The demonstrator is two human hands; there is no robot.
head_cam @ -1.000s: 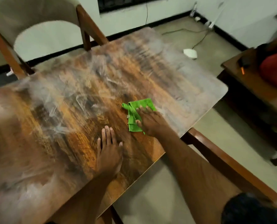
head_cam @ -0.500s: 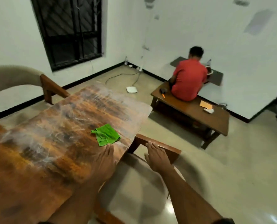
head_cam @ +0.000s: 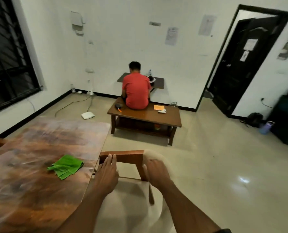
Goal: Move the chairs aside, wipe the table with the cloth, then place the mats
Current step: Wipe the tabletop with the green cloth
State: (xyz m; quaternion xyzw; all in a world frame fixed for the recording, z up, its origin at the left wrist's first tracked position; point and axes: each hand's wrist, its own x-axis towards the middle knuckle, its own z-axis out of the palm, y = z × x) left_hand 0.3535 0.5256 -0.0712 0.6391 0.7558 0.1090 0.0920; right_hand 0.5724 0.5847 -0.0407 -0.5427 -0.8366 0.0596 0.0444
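Left hand (head_cam: 106,174) and right hand (head_cam: 156,170) grip the wooden cushioned chair (head_cam: 123,157). Risk: chair frame knocks the brown wooden bench (head_cam: 39,190) edge beside left hand.

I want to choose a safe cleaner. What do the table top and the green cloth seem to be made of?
The table top looks like glossy varnished wood or a wood-print laminate: brown grain with pale smeary sheen. The green cloth seems a soft woven fabric, perhaps microfibre: it lies crumpled in folds.

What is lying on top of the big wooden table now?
Only the green cloth lies on the table, crumpled near the right edge, with neither hand touching it. No mats are visible. The left forearm covers part of the table's near edge.
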